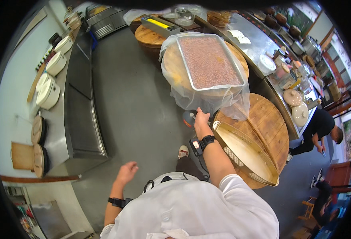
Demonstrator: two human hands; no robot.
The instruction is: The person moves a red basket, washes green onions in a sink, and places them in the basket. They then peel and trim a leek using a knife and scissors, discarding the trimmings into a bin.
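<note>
My right hand reaches forward beside the near hem of a clear plastic sheet; whether its fingers touch the plastic or hold anything, I cannot tell. Under the sheet, a metal tray of small reddish-brown pieces rests on a round wooden lid. Low to the left of my left side of view, my left hand hangs over the grey floor with its fingers curled and nothing seen in it. Right of my right forearm, a gold-coloured tray with perforated sides lies on another round wooden lid.
A steel counter with white lidded containers runs along the left. On the right, a long steel counter holds jars and ceramic lids. A person in black bends over beyond it; another person is at lower right.
</note>
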